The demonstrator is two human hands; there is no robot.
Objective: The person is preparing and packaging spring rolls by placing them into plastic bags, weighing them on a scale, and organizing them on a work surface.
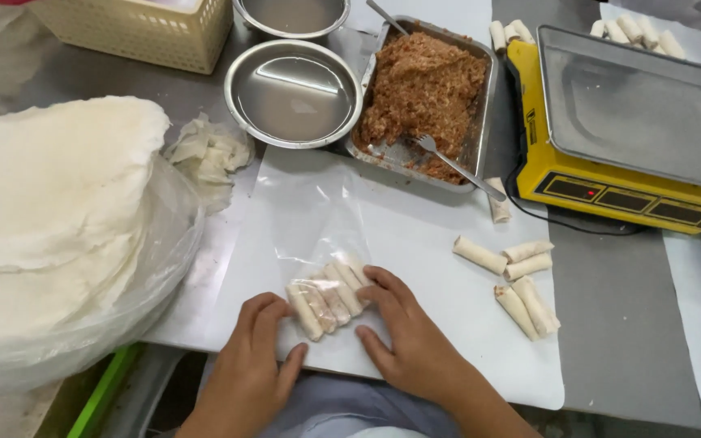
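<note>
- Spring rolls (328,298) lay bagged in clear plastic bag (310,235) on bench (618,324).
- Left hand (255,357) and right hand (406,332) pressed bag ends, fingers flat, gripping nothing.
- Risk: hard pressing could crush rolls.

Food-prep kitchen, filling tray (480,122), yellow scale (610,191), wrappers (50,186)

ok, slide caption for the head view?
Both hands press a clear bag of spring rolls beside a filling tray.
</note>
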